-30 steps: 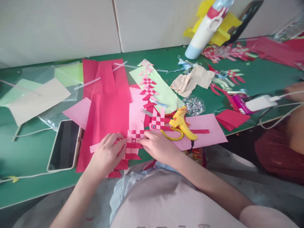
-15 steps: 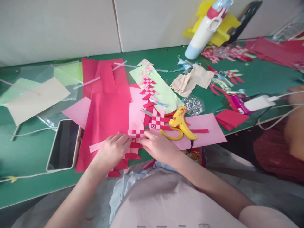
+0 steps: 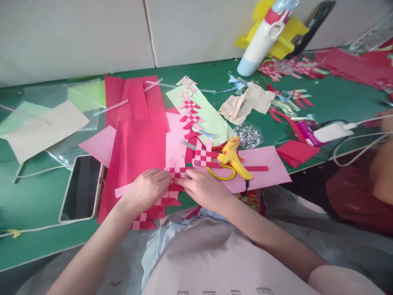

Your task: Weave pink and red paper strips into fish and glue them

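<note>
Between my hands is a woven paper fish (image 3: 177,172) in red and pink checks, with a small stick-on eye. My left hand (image 3: 151,185) has its fingers closed on the fish's left side. The fingers of my right hand (image 3: 201,186) are bent and pressed on its right side. Just beyond lies another woven fish (image 3: 204,155) with a googly eye. Yellow-handled scissors (image 3: 221,172) lie beside my right hand, partly under a yellow glue gun (image 3: 235,157). More woven paper (image 3: 143,221) shows at the table edge below my left hand.
Red paper sheets (image 3: 138,151) and a phone (image 3: 81,188) lie to the left. Woven fish rest on a pale green sheet (image 3: 211,116). Behind are a box of googly eyes (image 3: 249,135), a cloth (image 3: 248,102) and a bottle (image 3: 264,39). Another person's arm (image 3: 382,168) is at right.
My left hand has shifted slightly on the fish, its fingers now flatter over the left side. My right hand stays almost where it was. The view has moved slightly.
</note>
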Available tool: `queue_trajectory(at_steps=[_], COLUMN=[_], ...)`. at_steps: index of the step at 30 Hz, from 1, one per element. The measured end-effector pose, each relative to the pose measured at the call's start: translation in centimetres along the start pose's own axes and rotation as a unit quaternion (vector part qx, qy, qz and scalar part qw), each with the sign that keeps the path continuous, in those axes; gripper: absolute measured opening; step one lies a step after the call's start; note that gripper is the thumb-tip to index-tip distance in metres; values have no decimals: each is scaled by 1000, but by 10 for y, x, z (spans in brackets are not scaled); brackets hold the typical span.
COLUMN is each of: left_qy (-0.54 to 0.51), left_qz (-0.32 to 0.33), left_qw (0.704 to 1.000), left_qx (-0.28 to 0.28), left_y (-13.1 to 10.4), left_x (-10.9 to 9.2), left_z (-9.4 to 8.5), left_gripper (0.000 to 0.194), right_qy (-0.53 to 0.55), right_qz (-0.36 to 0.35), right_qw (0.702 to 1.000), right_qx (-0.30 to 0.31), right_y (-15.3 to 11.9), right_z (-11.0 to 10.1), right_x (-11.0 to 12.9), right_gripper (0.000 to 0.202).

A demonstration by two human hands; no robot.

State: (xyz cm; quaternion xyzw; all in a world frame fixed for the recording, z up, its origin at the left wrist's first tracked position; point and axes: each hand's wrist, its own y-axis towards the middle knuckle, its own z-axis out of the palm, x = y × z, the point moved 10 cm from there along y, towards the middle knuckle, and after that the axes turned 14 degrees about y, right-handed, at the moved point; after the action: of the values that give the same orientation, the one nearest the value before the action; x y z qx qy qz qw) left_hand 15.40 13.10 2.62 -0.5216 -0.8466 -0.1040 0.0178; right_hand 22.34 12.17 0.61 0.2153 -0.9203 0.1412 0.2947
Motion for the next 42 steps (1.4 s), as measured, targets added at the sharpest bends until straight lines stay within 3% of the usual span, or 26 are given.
queue_trajectory(at_steps=[6, 10, 17, 25, 27, 31, 33, 42], left_qy=[-61, -85, -89, 31, 16, -26, -30, -14], left_qz=[-150, -204, -121, -10, -24, -134, -159, -91], left_qw=[986, 975, 989, 998, 999, 990, 986, 996], left_qx=[-38, -41, -3, 51, 32, -25, -35, -15], left_y=[-12, -16, -3, 7, 8, 2, -3, -13], left_x=[34, 42, 22, -1, 5, 37, 45, 24], left_z=[-6, -4, 9, 5, 2, -6, -8, 2], left_gripper=[15, 12, 18, 24, 22, 18, 17, 19], right_qy=[11, 13, 15, 11, 16, 32, 37, 32], right_qz=[7, 9, 4, -7, -5, 3, 3, -3], right_qw=[1000, 1000, 1000, 1000, 1000, 999, 999, 999], right_qx=[-3, 2, -1, -12, -10, -7, -7, -3], right_y=[0, 0, 0, 0, 0, -1, -1, -1], right_z=[-2, -1, 0, 3, 2, 1, 1, 2], right_x=[-1, -1, 0, -1, -1, -2, -2, -2], right_gripper=[25, 25, 26, 24, 24, 27, 28, 29])
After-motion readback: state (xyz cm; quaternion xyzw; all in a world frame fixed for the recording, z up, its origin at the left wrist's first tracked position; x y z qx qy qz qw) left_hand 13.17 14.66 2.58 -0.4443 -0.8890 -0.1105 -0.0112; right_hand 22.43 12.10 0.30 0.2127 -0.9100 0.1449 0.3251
